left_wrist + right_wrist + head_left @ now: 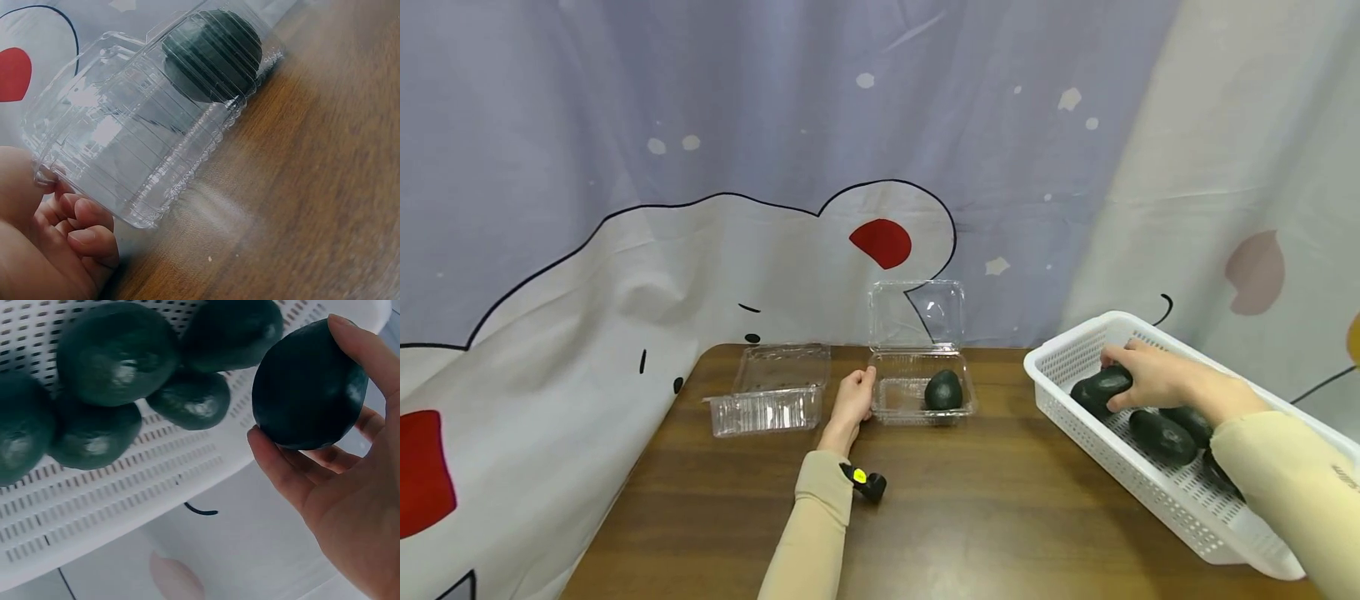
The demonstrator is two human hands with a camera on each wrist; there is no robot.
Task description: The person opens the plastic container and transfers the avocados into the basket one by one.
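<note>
My right hand [1161,377] grips a dark green avocado [309,384] between thumb and fingers, over the far end of a white perforated basket [1116,457]. Several more avocados [119,353] lie in that basket below and beside it. At the table's far side, my left hand [852,404] pinches the left edge of a clear plastic clamshell box [119,169], thumb at the rim and the other fingers curled below. The box's lid [917,312] stands raised at the back. Inside, at the right end, sits one avocado [943,390].
Left of my left hand stands a second clear clamshell box [767,412], its lid tipped back. The brown wooden table [925,517] ends at a printed curtain [775,275] hanging behind. A small black camera [867,482] is strapped to my left wrist.
</note>
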